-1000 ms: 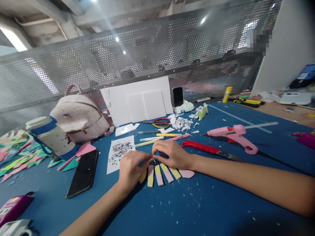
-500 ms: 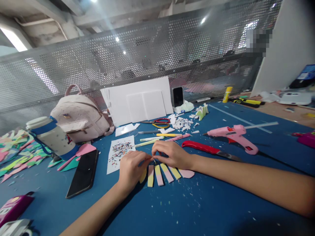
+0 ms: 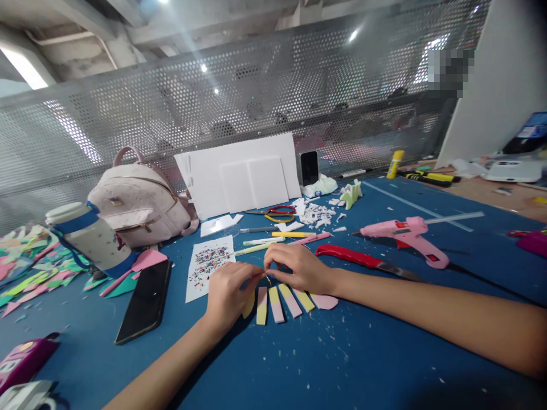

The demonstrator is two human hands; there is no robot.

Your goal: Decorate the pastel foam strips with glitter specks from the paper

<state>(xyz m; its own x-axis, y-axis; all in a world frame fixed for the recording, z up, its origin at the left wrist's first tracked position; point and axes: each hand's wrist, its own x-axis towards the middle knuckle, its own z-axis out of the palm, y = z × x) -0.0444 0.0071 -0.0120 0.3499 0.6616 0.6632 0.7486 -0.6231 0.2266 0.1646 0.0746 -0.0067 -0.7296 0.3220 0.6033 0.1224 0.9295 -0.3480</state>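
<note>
Above a fan of pink and yellow foam strips (image 3: 276, 304), my left hand (image 3: 228, 290) and my right hand (image 3: 301, 267) meet fingertip to fingertip. Both are closed in a pinch. A thin pale string (image 3: 269, 279) shows between the fingertips and runs down toward the strips; its ends are hidden by my fingers. The strips lie flat on the blue table, with a rounded yellow piece (image 3: 248, 306) partly under my left hand and a rounded pink piece (image 3: 323, 300) below my right wrist.
A paper with tiny coloured bits (image 3: 209, 265) lies left of my hands, beside a black phone (image 3: 145, 302). Pens (image 3: 260, 241), a red-handled knife (image 3: 348, 256) and a pink glue gun (image 3: 405, 230) lie beyond and right. A bottle (image 3: 92, 239) and backpack (image 3: 137, 199) stand left.
</note>
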